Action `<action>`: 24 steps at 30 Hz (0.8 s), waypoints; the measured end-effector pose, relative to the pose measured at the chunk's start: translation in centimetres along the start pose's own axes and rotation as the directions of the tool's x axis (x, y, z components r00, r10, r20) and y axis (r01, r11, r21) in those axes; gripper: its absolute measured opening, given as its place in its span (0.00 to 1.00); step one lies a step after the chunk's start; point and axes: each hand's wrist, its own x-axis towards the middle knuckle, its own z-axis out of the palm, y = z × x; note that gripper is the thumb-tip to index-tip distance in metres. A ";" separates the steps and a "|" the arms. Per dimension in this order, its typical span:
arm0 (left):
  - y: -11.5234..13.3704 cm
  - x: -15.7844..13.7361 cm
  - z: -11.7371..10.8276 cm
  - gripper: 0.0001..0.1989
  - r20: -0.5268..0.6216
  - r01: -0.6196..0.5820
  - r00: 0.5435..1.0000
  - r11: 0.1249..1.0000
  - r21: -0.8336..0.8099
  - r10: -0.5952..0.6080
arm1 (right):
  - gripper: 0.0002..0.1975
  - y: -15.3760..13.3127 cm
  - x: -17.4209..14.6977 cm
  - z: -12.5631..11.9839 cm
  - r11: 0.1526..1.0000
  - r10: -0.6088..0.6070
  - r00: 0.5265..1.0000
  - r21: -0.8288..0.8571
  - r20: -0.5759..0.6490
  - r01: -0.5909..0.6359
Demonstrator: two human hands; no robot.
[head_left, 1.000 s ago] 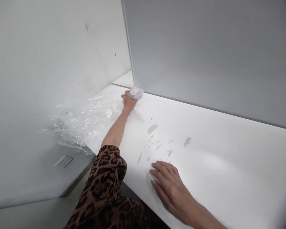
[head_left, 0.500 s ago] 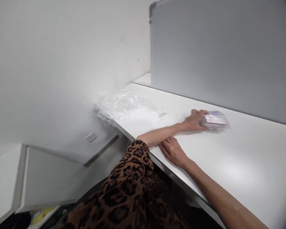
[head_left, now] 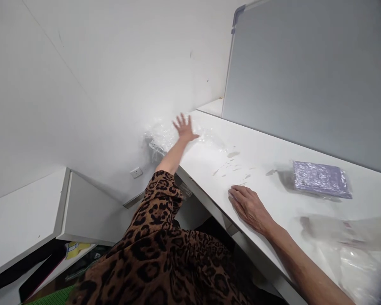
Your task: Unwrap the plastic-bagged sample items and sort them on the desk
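Note:
My left hand (head_left: 184, 130) is stretched out with its fingers spread, over a crumpled sheet of clear plastic film (head_left: 165, 132) at the table's far left end. Whether it touches the film I cannot tell. My right hand (head_left: 249, 207) lies on the white tabletop (head_left: 206, 169) near the front edge, palm down, fingers loosely together and nothing visible in them. Farther right on the table is a flat purple packet (head_left: 320, 180) in clear plastic wrapping, apart from both hands.
Translucent plastic packaging (head_left: 352, 254), partly blurred, lies at the right. Wet-looking smudges (head_left: 233, 155) mark the tabletop. A grey board (head_left: 305, 80) stands along the back. At left are the wall, a socket (head_left: 136, 172) and a white cabinet (head_left: 89, 207).
My left hand has let go of the wrapped packet and swung left to the plastic film. The packet now lies on the table. More packaging shows at the right; the view has shifted.

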 end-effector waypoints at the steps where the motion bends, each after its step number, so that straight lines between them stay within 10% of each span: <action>1: -3.0 0.6 0.0 0.71 -0.008 0.112 0.994 0.993 0.039 -0.112 | 0.14 -0.1 0.1 -0.1 1.000 0.001 1.000 0.002 0.003 -0.001; 7: -11.0 0.4 2.8 0.51 0.217 0.513 0.850 0.847 -0.137 -0.480 | 0.15 -0.4 0.0 -0.6 0.997 0.054 0.998 0.057 0.040 -0.056; 12: -11.3 -0.7 3.6 0.23 0.051 0.489 0.870 0.842 -0.230 -0.491 | 0.13 0.0 -0.1 -0.5 0.999 0.026 1.000 0.035 0.002 -0.026; 20: -11.0 -4.2 -0.9 0.21 -0.136 0.250 0.922 0.823 -0.510 -0.364 | 0.21 -0.7 0.5 -1.7 0.993 0.047 0.992 0.110 -0.118 -0.034; 24: -6.9 -8.4 -2.3 0.22 -0.139 -0.096 0.986 0.363 -0.927 -0.095 | 0.37 -0.9 1.6 -2.7 0.941 0.266 0.933 0.277 -0.241 -0.197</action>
